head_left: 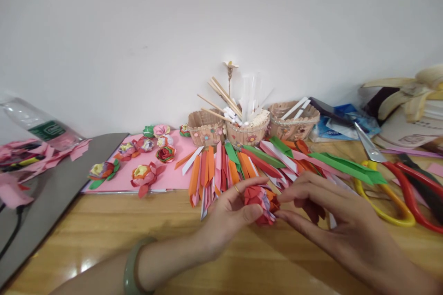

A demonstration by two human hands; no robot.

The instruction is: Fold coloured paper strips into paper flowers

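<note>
A red paper flower (256, 198) with lilac and orange folded petals is held above the wooden table. My left hand (230, 212), with a green bangle at the wrist, grips it between thumb and fingers. My right hand (328, 212) pinches the orange petals on its right side with thumb and index finger; the other fingers curl behind. Just beyond the hands lie folded paper strips (209, 166) in orange, pink, red, white and green. Several finished paper flowers (144, 175) rest on a pink sheet (121, 183) at the left.
Along the wall stand three small wooden baskets (206, 131), the middle one holding sticks and cotton swabs. Red-handled scissors (408, 189) and yellow scissor handles (404, 214) lie at right. A plastic bottle (48, 126) and pink paper scraps (20, 175) sit on a grey board (69, 189) at left.
</note>
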